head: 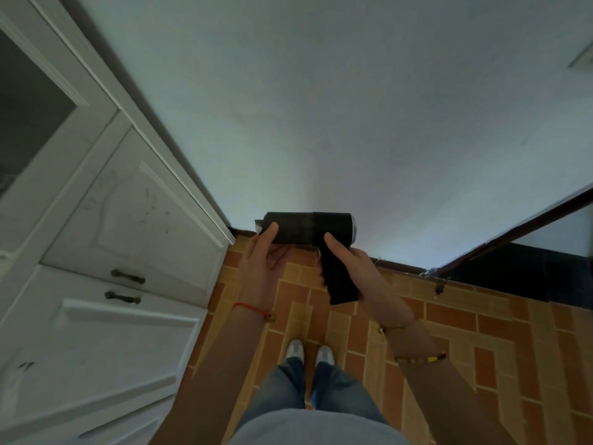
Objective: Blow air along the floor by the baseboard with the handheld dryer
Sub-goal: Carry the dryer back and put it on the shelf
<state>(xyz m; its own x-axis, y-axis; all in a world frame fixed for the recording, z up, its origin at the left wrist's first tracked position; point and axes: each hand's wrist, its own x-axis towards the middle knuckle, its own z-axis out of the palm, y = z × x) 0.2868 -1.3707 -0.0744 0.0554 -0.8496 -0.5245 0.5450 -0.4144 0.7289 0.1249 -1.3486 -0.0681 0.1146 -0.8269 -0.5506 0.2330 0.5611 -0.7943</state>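
A black handheld dryer (305,228) with a round barrel and a short handle is held level at waist height in front of the white wall. My right hand (354,268) grips its handle from the right. My left hand (261,263) cups the barrel's left end, thumb on the front of the barrel. The barrel lies sideways, parallel to the wall. A dark baseboard (398,268) runs along the foot of the wall just below and behind the dryer. The floor (465,332) is orange brick-pattern tile.
A white cabinet (106,252) with drawers and metal handles fills the left side up to the corner. On the right a dark-framed doorway (529,252) opens onto a darker floor. My feet in white shoes (309,351) stand on the tiles below the dryer.
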